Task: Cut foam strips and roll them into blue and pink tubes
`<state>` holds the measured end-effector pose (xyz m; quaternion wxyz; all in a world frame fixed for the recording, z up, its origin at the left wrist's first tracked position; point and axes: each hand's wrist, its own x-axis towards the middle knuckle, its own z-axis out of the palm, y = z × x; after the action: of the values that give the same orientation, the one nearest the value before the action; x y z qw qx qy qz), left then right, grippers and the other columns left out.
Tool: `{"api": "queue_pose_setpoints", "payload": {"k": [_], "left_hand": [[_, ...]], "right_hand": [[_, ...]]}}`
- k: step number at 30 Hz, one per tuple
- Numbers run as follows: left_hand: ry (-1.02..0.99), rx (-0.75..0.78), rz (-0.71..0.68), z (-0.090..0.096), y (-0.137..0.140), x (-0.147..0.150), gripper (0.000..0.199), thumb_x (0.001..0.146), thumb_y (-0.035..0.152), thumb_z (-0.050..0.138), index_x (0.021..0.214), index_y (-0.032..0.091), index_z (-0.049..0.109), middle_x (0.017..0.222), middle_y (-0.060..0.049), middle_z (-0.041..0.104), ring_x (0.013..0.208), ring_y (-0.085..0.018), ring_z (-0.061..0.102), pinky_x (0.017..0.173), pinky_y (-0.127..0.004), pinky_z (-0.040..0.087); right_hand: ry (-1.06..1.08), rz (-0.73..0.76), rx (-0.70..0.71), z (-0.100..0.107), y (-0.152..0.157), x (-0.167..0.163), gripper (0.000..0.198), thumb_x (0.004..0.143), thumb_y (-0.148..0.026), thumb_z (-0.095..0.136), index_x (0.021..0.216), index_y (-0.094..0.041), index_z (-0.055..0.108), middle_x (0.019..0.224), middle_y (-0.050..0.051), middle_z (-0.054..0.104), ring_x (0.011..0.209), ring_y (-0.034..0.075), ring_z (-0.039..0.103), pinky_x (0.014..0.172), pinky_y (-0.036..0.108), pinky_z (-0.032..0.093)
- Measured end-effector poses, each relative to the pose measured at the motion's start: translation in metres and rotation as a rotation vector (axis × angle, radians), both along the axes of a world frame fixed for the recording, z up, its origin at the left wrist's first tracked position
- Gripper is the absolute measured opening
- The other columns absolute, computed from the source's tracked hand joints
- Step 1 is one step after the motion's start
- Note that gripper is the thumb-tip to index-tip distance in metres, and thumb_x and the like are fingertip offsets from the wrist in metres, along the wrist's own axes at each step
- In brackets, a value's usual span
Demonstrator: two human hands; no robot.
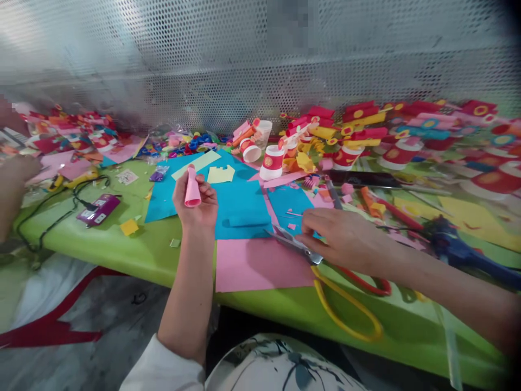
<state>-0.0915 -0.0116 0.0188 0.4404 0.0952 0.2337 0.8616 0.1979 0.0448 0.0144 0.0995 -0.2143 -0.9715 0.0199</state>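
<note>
My left hand (199, 198) is wrapped round a small pink paper tube (192, 190), its wider open end toward me. My right hand (325, 233) is closed over the edge of the blue sheet, fingers curled down; what they pinch, if anything, is hidden. Right beside those fingers are scissors (311, 256), blades parted, with one yellow and one red handle. Beneath the blades are a pink sheet (260, 266) and a blue sheet (244, 195). A rolled blue strip (248, 218) lies on the blue sheet, near cut pale-yellow pieces (221, 174).
Red-and-white paper cups (272, 163) with coloured rolls crowd the back of the green table (163, 255). A blue glue gun (464, 250) lies at right, a purple box (99, 210) with a cable at left. Another person's hand (16, 174) is at far left.
</note>
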Motion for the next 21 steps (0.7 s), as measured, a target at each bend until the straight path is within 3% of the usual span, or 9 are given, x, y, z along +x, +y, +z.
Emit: {"api": "queue_pose_setpoints", "payload": {"k": [2, 5, 11, 16, 21], "left_hand": [[0.040, -0.041, 0.004, 0.002, 0.000, 0.004, 0.017, 0.103, 0.024, 0.050, 0.091, 0.021, 0.062, 0.063, 0.006, 0.059, 0.042, -0.003, 0.046, 0.042, -0.014, 0.037], [0.115, -0.109, -0.002, 0.005, 0.001, 0.008, 0.023, 0.104, 0.024, 0.045, 0.089, 0.023, 0.062, 0.064, 0.005, 0.058, 0.041, -0.003, 0.042, 0.040, -0.016, 0.035], [0.240, -0.201, -0.078, -0.002, 0.005, 0.008, 0.011, 0.097, 0.030, 0.059, 0.089, 0.024, 0.064, 0.068, 0.004, 0.057, 0.044, -0.004, 0.040, 0.044, -0.018, 0.037], [0.091, -0.190, -0.112, -0.006, 0.009, 0.008, 0.005, 0.094, 0.026, 0.062, 0.095, 0.022, 0.063, 0.068, 0.004, 0.059, 0.049, -0.004, 0.051, 0.047, -0.016, 0.043], [0.080, -0.169, -0.107, -0.008, 0.011, 0.012, 0.008, 0.090, 0.019, 0.065, 0.095, 0.018, 0.059, 0.073, 0.003, 0.061, 0.064, -0.007, 0.065, 0.069, -0.020, 0.058]], "right_hand": [[0.056, -0.017, -0.070, -0.002, 0.002, -0.005, 0.014, 0.098, -0.030, 0.050, 0.094, -0.022, 0.062, 0.091, 0.008, 0.072, 0.080, 0.024, 0.069, 0.069, 0.035, 0.045], [0.146, -0.060, -0.158, -0.006, 0.007, -0.020, 0.019, 0.095, -0.029, 0.053, 0.109, -0.022, 0.064, 0.103, 0.009, 0.075, 0.089, 0.027, 0.073, 0.075, 0.039, 0.051], [0.175, -0.001, -0.300, -0.019, 0.021, -0.068, 0.030, 0.086, -0.033, 0.073, 0.114, -0.024, 0.072, 0.121, 0.013, 0.076, 0.119, 0.038, 0.066, 0.101, 0.055, 0.050], [0.185, -0.008, -0.429, -0.033, 0.032, -0.095, 0.029, 0.080, -0.027, 0.078, 0.108, -0.025, 0.076, 0.117, 0.011, 0.078, 0.114, 0.037, 0.069, 0.103, 0.055, 0.048], [0.289, -0.102, -0.701, -0.032, 0.051, -0.089, 0.028, 0.085, -0.035, 0.072, 0.112, -0.026, 0.075, 0.112, 0.008, 0.080, 0.101, 0.028, 0.074, 0.090, 0.046, 0.058]]}}
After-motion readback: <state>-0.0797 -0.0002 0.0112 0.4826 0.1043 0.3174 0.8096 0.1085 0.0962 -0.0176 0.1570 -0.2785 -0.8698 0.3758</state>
